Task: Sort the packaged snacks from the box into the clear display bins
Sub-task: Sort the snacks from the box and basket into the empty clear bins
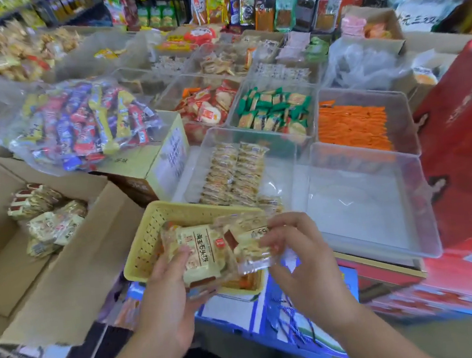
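- Over the yellow basket (pixel 148 240), low in the middle of the view, both hands meet on cream-coloured snack packs
- Left hand (pixel 170 285) grips a cream pack (pixel 199 252) printed with dark characters, thumb pressed on its top face and fingers curled underneath
- Right hand (pixel 298 254) pinches a second pack (pixel 251 242) between thumb and forefinger at its clear wrapper edge; the other fingers hang loosely curled; the two packs touch and overlap
- To the left stands the open cardboard box (pixel 72 271), flaps spread, with several more cream and brown packs (pixel 48 222) heaped at its far end
- Just beyond the basket, a clear bin (pixel 198 159) holds small cracker packs (pixel 234 173) in two neat rows
- Beside it on the right stands another clear bin (pixel 368 202)
- Farther back, clear bins hold orange strips (pixel 352 128), green-wrapped packs (pixel 274 110) and red-and-white packs (pixel 206 103)
- A clear bag of mixed sweets (pixel 83 125) rests on a carton behind the cardboard box
- A red carton (pixel 465 154) stands at the right edge, and packets hang on shelves along the back, too blurred to read
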### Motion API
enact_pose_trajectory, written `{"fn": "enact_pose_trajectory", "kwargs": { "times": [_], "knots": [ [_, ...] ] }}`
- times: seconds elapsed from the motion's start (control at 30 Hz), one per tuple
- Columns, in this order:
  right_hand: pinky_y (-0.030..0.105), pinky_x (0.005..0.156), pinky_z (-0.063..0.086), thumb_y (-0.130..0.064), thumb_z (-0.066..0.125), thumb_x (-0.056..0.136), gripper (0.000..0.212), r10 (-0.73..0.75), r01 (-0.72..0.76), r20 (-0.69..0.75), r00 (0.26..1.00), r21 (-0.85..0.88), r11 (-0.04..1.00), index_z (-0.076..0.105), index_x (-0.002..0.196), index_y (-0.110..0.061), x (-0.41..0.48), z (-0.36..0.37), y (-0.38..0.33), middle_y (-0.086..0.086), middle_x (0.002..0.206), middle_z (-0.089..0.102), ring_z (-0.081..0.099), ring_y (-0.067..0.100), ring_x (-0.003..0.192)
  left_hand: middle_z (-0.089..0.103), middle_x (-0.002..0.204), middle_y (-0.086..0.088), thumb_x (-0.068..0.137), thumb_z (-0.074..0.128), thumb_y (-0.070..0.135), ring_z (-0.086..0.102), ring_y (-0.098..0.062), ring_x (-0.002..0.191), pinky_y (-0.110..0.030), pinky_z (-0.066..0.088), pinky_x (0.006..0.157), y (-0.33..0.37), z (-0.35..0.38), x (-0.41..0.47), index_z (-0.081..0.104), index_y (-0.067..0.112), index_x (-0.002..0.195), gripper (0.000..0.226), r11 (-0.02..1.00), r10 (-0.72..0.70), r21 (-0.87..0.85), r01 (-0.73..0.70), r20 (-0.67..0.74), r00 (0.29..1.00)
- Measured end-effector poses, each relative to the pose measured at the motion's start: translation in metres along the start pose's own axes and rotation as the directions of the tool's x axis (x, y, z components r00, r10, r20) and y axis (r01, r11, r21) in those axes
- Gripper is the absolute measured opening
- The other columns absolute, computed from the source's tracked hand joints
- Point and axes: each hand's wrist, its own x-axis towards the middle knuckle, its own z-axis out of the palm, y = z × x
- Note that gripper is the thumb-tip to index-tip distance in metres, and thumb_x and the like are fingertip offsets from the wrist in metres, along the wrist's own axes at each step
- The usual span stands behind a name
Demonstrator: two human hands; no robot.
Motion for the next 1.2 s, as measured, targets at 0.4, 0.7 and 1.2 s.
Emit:
{"fn": "enact_pose_trajectory", "kwargs": {
  "times": [0.4,0.7,1.2],
  "knots": [
    [0.016,0.091,0.044,-0.008,0.082,0.065,0.059,-0.079,0.118,0.113,0.99,-0.389,0.914,0.067,0.119,-0.026,-0.02,-0.02,0.035,-0.003,0.124,0.057,0.055,0.016,0.114,0.078,0.109,-0.011,0.061,0.086,0.052,0.077,-0.038,0.092,-0.053,0.063,0.076,-0.03,0.06,-0.006,0.071,0.029,0.117,0.062,0.98,-0.105,0.186,0.07,0.186,0.977],
    [0.029,0.093,0.052,0.007,0.078,0.071,0.06,0.065,-0.021,0.079,0.995,-0.462,0.887,0.07,0.126,-0.018,0.017,-0.024,0.038,-0.003,0.127,0.065,0.062,0.021,0.116,0.079,0.084,0.01,0.099,0.066,0.039,0.078,-0.038,0.081,-0.059,0.061,0.085,-0.012,0.078,0.05,0.075,0.048,0.087,0.018,0.95,-0.187,0.278,0.141,0.147,0.971],
    [0.037,0.089,0.051,-0.008,0.067,0.089,0.038,0.19,-0.01,0.22,0.957,-0.629,0.777,0.07,0.124,-0.022,0.163,-0.041,0.132,0.0,0.118,0.069,0.061,0.028,0.107,0.078,0.101,-0.006,0.105,0.057,0.03,0.076,-0.026,0.092,-0.035,0.064,0.063,0.036,0.082,0.163,0.069,0.034,0.092,0.018,0.933,0.189,0.31,-0.185,0.017,0.982]
  ]
}}
